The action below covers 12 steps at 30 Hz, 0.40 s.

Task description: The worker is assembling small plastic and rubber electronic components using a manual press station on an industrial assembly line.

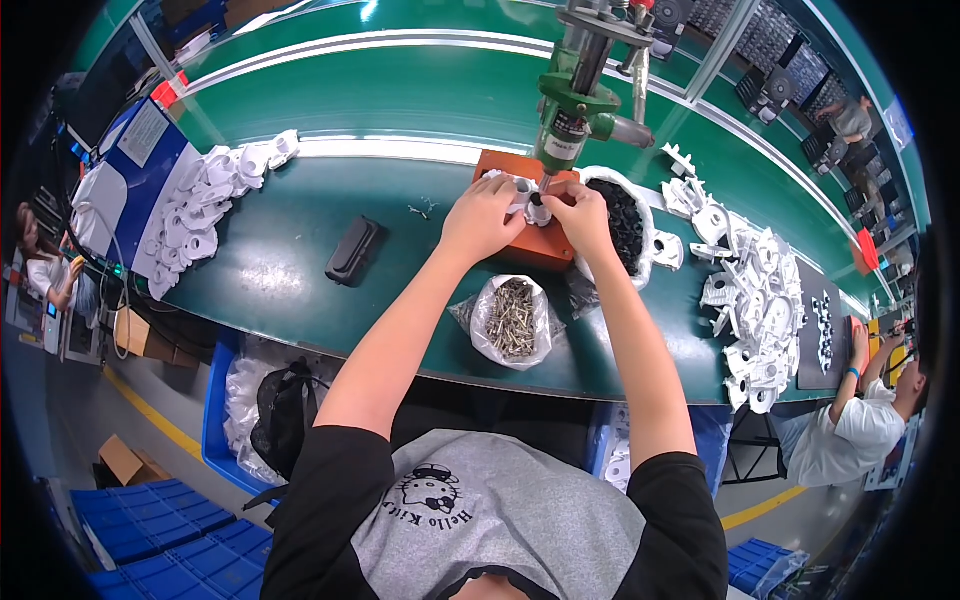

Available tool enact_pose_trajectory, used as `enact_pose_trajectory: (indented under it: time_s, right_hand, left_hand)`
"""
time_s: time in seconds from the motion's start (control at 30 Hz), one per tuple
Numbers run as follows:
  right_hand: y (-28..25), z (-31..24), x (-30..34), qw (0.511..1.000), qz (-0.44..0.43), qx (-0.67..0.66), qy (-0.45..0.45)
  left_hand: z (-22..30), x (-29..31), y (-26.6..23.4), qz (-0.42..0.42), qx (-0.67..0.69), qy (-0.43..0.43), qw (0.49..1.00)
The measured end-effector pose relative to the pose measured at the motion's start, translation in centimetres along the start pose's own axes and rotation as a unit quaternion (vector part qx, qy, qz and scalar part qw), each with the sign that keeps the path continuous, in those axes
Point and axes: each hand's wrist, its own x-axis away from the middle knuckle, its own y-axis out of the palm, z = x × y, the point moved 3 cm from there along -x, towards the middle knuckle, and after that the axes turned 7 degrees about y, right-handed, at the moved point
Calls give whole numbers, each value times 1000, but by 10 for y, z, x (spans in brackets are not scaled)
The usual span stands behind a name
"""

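Observation:
My left hand (pixel 482 219) is closed on the left side of a white plastic part (pixel 538 214), which rests on the orange base (pixel 545 246) of a bench press. From the right, my right hand (pixel 582 216) pinches at a small black piece (pixel 536 199) set against that white part. The fingers hide much of both. Right above them stands the green press head (pixel 572 105), its thin metal tip (pixel 546 183) close to my right fingertips. Beside my right hand is a white-lined container (pixel 648 232) of black pieces. Closer to me lies an open plastic bag (pixel 484 338) of metal screws or pins.
White plastic parts pile up at the left (pixel 190 225) and right (pixel 750 300) of the green bench (pixel 290 300). A dark case (pixel 355 250) lies left of my forearm. Blue bins (pixel 225 430) stand below the bench edge. A co-worker (pixel 850 435) sits at the right.

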Motion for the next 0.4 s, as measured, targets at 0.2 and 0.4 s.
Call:
enact_pose_trajectory:
  time_s: [0.2, 0.4]
  right_hand:
    - [0, -1, 15, 990, 22, 53, -129]
    - [3, -4, 22, 964, 19, 173, -202]
  left_hand:
    - [0, 0, 1, -5, 2, -4, 1000]
    - [-1, 0, 0, -7, 4, -5, 1000]
